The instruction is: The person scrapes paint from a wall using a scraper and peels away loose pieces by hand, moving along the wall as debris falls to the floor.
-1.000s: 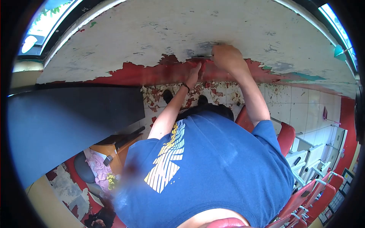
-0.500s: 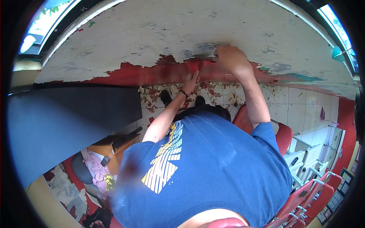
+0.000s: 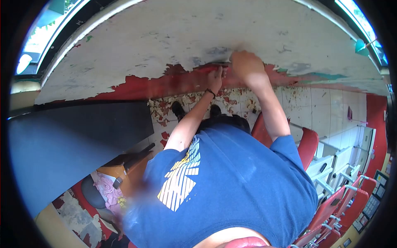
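Right hand (image 3: 245, 66) is closed around a scraper (image 3: 219, 64), blade flat against the wall (image 3: 173, 37). Left hand (image 3: 215, 78), fingers open, braces the red paint band (image 3: 144, 86) just below it, steadying the stroke.

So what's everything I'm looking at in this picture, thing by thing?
wall: one, off-white paint peeling over a red band, ahead.
scraper: one, dark, only partly visible, against the wall by the right hand.
paint flakes: many, red and white, on the tiled floor below the wall.
dark panel: one, black, left.
chairs: several, red, lower right.
windows: two, bright, top corners.
shirt: one, blue with yellow print.
left hand: flat on the red band.
right hand: closed around the scraper.
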A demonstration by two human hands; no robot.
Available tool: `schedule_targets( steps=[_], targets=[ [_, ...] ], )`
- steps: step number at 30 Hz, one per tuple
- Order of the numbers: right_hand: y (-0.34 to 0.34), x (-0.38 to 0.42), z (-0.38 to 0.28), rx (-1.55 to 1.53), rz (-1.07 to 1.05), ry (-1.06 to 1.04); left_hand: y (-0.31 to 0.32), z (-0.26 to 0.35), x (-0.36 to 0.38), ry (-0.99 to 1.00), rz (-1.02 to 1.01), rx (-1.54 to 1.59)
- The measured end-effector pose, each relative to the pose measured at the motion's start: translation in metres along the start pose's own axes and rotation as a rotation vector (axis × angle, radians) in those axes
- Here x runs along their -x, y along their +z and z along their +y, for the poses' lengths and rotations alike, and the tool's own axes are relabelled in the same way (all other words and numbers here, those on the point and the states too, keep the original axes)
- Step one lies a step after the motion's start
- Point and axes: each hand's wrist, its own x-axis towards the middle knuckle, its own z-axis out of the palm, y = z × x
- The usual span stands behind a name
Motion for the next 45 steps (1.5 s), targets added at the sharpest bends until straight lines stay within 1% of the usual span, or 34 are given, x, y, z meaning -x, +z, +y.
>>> schedule_targets(
  steps=[2, 3, 5, 6, 8, 10, 12, 14, 15, 17, 19, 21, 22, 24, 25, 26, 27, 28, 29, 30, 31, 33, 34, 36, 37, 38, 39, 40, 41, 42, 44, 45],
  targets=[
    [0.01, -0.01, 0.008, 0.035, -0.081, 0.028, 0.004, -0.015, -0.003, 0.007, 0.044, 0.107],
    [0.008, -0.008, 0.006, 0.036, -0.067, 0.036, 0.003, -0.018, -0.005, 0.018, 0.033, 0.105],
    [0.006, 0.004, 0.0, 0.036, -0.03, 0.042, -0.004, -0.027, 0.001, 0.006, 0.069, -0.002],
    [0.013, -0.002, 0.004, 0.037, -0.031, 0.041, -0.007, -0.026, 0.004, 0.006, 0.07, -0.001],
    [0.031, -0.016, 0.016, 0.025, -0.067, 0.064, -0.014, -0.025, 0.011, 0.04, 0.018, -0.087],
    [0.025, -0.002, 0.016, 0.039, -0.042, 0.065, -0.019, -0.032, 0.01, 0.057, -0.014, -0.129],
    [0.022, -0.006, 0.018, 0.059, -0.034, 0.054, -0.022, -0.051, -0.009, 0.061, -0.032, -0.163],
    [0.029, -0.011, 0.024, 0.007, -0.032, 0.05, -0.02, -0.081, -0.027, -0.166, -0.131, -0.095],
    [0.032, -0.005, 0.023, 0.006, -0.039, 0.062, -0.017, -0.075, -0.019, -0.175, -0.141, -0.095],
    [0.028, -0.013, 0.022, 0.02, -0.165, 0.1, -0.005, -0.038, -0.022, -0.055, -0.219, -0.085],
    [0.027, -0.009, 0.017, 0.055, -0.127, 0.073, 0.001, -0.026, -0.017, -0.087, -0.195, -0.05],
    [0.029, -0.005, 0.017, 0.079, -0.112, 0.051, 0.007, -0.015, -0.007, -0.004, -0.124, -0.069],
    [0.028, -0.005, 0.019, 0.076, -0.129, 0.061, 0.005, -0.02, 0.0, -0.015, -0.128, -0.07],
    [0.024, -0.003, 0.022, 0.076, -0.128, 0.068, 0.001, -0.021, -0.002, 0.039, -0.137, -0.174],
    [0.021, 0.004, 0.021, 0.08, -0.052, 0.051, 0.0, -0.022, -0.008, 0.049, -0.135, -0.174],
    [0.02, 0.009, 0.022, 0.083, 0.014, 0.037, 0.0, -0.026, -0.007, 0.02, -0.137, -0.116],
    [0.025, 0.005, 0.026, 0.082, 0.009, 0.04, 0.0, -0.032, -0.003, -0.016, -0.142, -0.059],
    [0.034, -0.005, 0.03, 0.097, -0.043, 0.037, 0.001, -0.036, -0.002, -0.026, -0.15, -0.062],
    [0.041, -0.008, 0.035, 0.112, -0.09, 0.036, 0.002, -0.039, -0.009, -0.083, -0.179, -0.006],
    [0.038, -0.002, 0.033, 0.111, -0.083, 0.044, 0.005, -0.037, -0.017, -0.129, -0.206, 0.052],
    [0.031, 0.004, 0.028, 0.106, -0.058, 0.048, 0.012, -0.016, -0.021, -0.113, -0.21, 0.053],
    [0.02, 0.006, 0.025, 0.1, -0.046, 0.042, 0.02, 0.012, -0.014, -0.299, -0.186, -0.093],
    [0.015, 0.007, 0.026, 0.072, -0.046, 0.029, 0.022, 0.002, -0.012, -0.31, -0.179, -0.09],
    [0.02, 0.004, 0.03, 0.038, -0.048, 0.021, 0.026, -0.023, -0.015, -0.275, -0.164, 0.175],
    [0.027, -0.002, 0.034, 0.063, -0.089, 0.042, 0.026, -0.031, -0.011, -0.275, -0.168, 0.173],
    [0.031, -0.007, 0.039, 0.09, -0.124, 0.062, 0.026, -0.038, -0.008, -0.201, -0.148, 0.129],
    [0.026, -0.006, 0.038, 0.096, -0.113, 0.057, 0.027, -0.038, -0.009, -0.119, -0.122, 0.089],
    [0.021, 0.002, 0.033, 0.109, -0.068, 0.036, 0.027, -0.031, -0.006, -0.109, -0.114, 0.094],
    [0.02, 0.007, 0.029, 0.116, -0.03, 0.015, 0.024, -0.025, 0.003, -0.194, -0.125, 0.139],
    [0.024, 0.001, 0.032, 0.115, -0.038, 0.006, 0.02, -0.023, 0.01, -0.284, -0.135, 0.183],
    [0.041, -0.013, 0.043, 0.06, -0.117, 0.021, 0.012, -0.028, 0.014, -0.295, -0.152, 0.188],
    [0.045, -0.008, 0.043, 0.059, -0.118, 0.02, 0.01, -0.032, 0.011, -0.289, -0.179, 0.192]
  ],
)
